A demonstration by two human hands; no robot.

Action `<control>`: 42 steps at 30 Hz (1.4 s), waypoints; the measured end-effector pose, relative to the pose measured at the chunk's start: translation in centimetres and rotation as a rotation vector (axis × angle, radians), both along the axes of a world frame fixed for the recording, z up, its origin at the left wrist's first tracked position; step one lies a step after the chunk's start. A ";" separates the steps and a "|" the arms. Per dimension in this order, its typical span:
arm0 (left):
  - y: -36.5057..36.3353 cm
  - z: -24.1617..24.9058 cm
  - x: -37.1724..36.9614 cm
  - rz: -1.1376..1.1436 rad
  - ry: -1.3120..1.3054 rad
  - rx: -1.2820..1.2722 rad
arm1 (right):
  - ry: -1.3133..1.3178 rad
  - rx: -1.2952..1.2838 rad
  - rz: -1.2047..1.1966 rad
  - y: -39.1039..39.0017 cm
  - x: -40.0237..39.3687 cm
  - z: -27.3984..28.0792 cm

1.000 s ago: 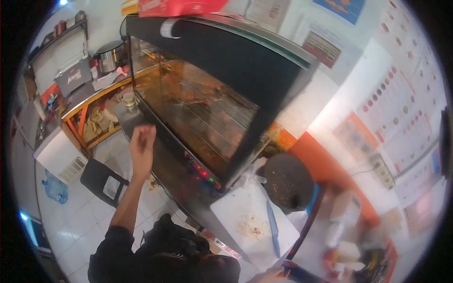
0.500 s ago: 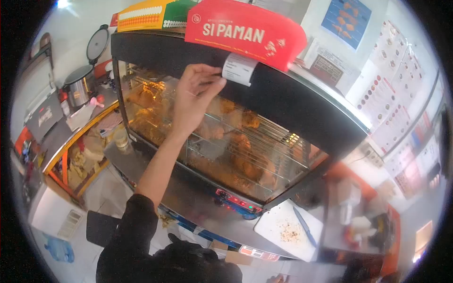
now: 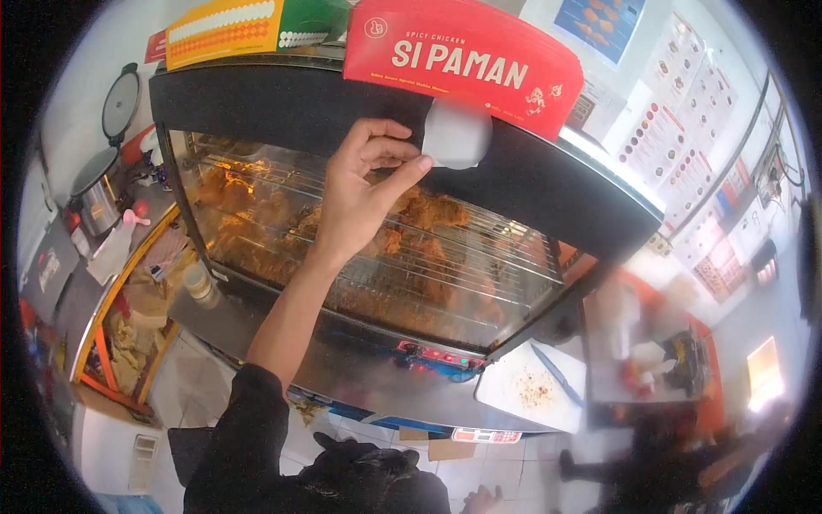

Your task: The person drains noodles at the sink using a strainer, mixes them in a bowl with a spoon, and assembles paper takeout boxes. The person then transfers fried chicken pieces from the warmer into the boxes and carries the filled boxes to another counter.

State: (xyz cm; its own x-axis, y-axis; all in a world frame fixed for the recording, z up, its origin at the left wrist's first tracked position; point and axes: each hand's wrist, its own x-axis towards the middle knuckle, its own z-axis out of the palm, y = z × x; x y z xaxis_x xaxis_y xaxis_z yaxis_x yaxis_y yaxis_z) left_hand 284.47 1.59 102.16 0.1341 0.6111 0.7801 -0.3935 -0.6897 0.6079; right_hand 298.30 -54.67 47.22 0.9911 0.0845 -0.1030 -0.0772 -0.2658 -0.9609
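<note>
My left hand (image 3: 364, 193) reaches up in front of the glass warming cabinet (image 3: 360, 94). Its thumb and fingers pinch the left edge of a small white paper receipt (image 3: 456, 135). The slip lies over the cabinet's black upper panel, just under a red box sleeve (image 3: 462, 64) lettered "SI PAMAN"; its face is blurred now. Pieces of fried chicken (image 3: 437, 210) rest on wire racks behind the glass. Low at the bottom edge, part of my right hand (image 3: 484, 499) shows, fingers slightly apart, with nothing visible in it.
A white cutting board (image 3: 531, 390) with crumbs and a knife (image 3: 556, 374) lies right of the cabinet. A jar (image 3: 199, 284) stands at its left end. Green and yellow boxes (image 3: 224, 32) sit on top. A dark-clothed person (image 3: 676, 463) is at the lower right.
The view has shifted, so the cabinet looks closer and further left. The receipt's print, readable as lines before, is now smeared; my left hand still pinches it.
</note>
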 end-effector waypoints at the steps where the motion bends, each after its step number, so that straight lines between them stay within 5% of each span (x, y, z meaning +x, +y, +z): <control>1: 0.1 -0.1 -0.1 0.001 0.009 0.008 | -0.005 0.037 -0.008 0.6 0.3 0.3; 19: 0.6 -0.5 -0.4 0.012 0.042 0.071 | 0.180 0.064 -0.085 7.4 -2.1 10.3; 42: 0.7 -0.5 -0.4 0.030 0.062 0.086 | 0.201 0.069 -0.033 6.0 -2.0 8.8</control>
State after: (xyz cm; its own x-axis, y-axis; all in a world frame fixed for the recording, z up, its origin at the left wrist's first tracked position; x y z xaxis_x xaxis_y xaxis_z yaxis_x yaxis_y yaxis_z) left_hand 284.06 2.33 101.65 0.1669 0.5471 0.8203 -0.3354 -0.7508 0.5690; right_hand 296.26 -48.69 56.03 0.9537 0.0656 -0.2936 -0.2764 -0.1942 -0.9412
